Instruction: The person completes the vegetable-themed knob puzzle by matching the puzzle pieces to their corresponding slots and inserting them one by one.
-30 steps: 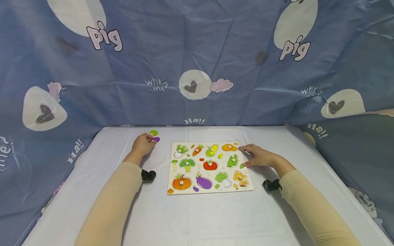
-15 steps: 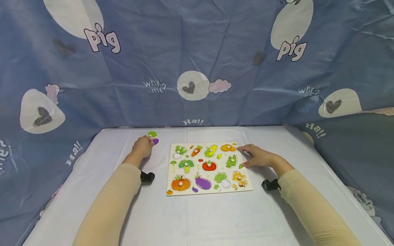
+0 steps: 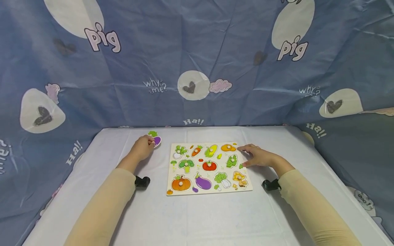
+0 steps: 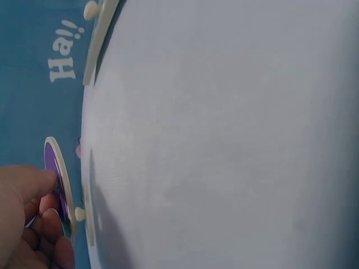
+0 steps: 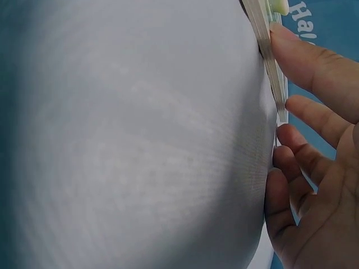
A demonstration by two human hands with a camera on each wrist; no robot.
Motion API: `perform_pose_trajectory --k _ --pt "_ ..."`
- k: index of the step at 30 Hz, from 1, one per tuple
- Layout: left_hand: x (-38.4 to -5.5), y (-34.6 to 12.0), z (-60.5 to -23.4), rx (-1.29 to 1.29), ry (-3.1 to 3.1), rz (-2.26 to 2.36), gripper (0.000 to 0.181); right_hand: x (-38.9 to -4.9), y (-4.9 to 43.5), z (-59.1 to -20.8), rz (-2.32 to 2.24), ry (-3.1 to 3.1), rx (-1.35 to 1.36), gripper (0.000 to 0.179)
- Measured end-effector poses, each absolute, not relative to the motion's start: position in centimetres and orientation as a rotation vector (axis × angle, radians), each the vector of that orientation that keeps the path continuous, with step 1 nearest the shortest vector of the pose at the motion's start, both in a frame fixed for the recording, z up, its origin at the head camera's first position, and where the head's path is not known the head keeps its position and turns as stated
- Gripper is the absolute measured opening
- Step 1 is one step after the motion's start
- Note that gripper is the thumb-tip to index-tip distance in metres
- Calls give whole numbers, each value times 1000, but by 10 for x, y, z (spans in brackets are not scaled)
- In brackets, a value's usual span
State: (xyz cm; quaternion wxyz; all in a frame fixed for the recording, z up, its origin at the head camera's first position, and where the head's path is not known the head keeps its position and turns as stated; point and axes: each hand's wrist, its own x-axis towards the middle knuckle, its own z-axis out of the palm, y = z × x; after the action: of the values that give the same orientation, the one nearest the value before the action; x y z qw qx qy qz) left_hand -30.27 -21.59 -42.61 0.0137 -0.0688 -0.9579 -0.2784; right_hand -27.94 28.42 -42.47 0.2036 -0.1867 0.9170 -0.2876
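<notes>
My left hand (image 3: 143, 147) pinches a purple eggplant puzzle piece (image 3: 157, 141) at the far left of the table. In the left wrist view the eggplant piece (image 4: 58, 179) stands tilted between thumb and fingers. Just behind it lies a green leafy vegetable piece (image 3: 152, 133), partly hidden. The wooden vegetable puzzle board (image 3: 197, 192) lies mid-table; its eggplant spot (image 3: 203, 182) and bok choy spot (image 3: 223, 180) show no knob, unlike the other vegetables. My right hand (image 3: 260, 156) rests at the board's right edge, fingers spread, with the thumb touching the board (image 5: 262, 39) in the right wrist view.
A white cloth (image 3: 197, 218) covers the table. Behind and at the sides hangs a blue printed curtain (image 3: 154, 106). Dark wrist cameras sit at the left wrist (image 3: 142, 181) and right wrist (image 3: 271, 185).
My left hand has shifted slightly, and the eggplant piece now sits tilted in its grip, a little right of the green piece. The right hand and board stay in place.
</notes>
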Motion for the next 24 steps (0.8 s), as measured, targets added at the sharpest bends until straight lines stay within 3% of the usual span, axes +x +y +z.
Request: perform_pose_trajectory --k 24 --pt "-257 -180 -414 -521 -2981 -1091 14 -279 284 -427 -828 2554 -516 82"
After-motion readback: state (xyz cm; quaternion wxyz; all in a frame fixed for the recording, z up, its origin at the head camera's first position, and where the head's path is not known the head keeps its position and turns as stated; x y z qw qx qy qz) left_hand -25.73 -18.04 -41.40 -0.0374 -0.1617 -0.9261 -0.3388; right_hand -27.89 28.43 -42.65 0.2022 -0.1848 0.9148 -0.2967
